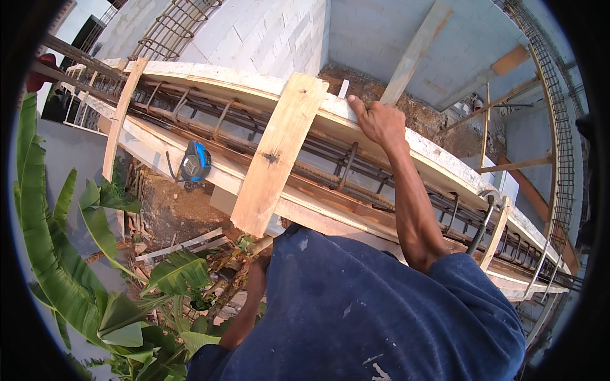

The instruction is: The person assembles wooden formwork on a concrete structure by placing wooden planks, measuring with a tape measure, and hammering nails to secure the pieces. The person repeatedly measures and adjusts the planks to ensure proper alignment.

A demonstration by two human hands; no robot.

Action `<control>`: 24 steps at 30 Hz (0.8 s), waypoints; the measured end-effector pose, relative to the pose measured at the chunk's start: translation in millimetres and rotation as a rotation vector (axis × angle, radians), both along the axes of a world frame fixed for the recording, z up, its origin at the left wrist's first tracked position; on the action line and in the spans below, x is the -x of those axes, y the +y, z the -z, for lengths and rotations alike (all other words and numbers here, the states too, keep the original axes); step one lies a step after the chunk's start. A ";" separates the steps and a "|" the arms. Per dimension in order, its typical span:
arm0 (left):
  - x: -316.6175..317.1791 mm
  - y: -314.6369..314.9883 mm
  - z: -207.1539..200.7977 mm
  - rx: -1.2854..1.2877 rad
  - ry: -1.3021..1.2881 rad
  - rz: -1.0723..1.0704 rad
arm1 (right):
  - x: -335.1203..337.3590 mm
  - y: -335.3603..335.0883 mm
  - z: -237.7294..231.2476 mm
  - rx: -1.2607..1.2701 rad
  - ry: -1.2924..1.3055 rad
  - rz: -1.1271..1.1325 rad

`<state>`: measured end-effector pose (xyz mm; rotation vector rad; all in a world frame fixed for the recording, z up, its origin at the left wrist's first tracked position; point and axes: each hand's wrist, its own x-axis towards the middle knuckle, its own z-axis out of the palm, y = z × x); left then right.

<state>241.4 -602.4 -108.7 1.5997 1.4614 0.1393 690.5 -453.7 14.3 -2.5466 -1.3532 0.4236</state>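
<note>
My right hand (379, 120) grips the top edge of the far formwork board (438, 159), its thumb along the edge and its fingers curled over the far side. Of my left arm, the forearm (250, 298) shows beside my dark blue shirt; most of that hand is hidden near the lower end of a wooden crosspiece (279, 159). This crosspiece spans both boards of the form. Inside the form runs a rusty rebar cage (346, 166). A blue and black tape measure (195, 162) sits against the near board (232, 181). Farther right, a hammer (481, 228) hangs by its head.
More wooden crosspieces (124, 117) bridge the form at left and right. Banana leaves (47, 209) and scrap wood (181, 244) lie below to the left. Grey block walls (470, 54), a leaning plank (416, 51) and a tall rebar column (562, 165) stand beyond.
</note>
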 end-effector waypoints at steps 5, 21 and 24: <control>-10.9 30.2 49.7 0.029 -0.275 0.160 | -0.7 0.7 1.0 0.012 -0.027 -0.006; -33.2 60.5 137.4 0.256 -0.239 -0.147 | -0.5 2.3 1.9 0.024 -0.041 -0.005; -34.9 72.7 141.3 0.253 -0.227 -0.137 | -0.4 1.5 1.1 0.016 -0.037 -0.005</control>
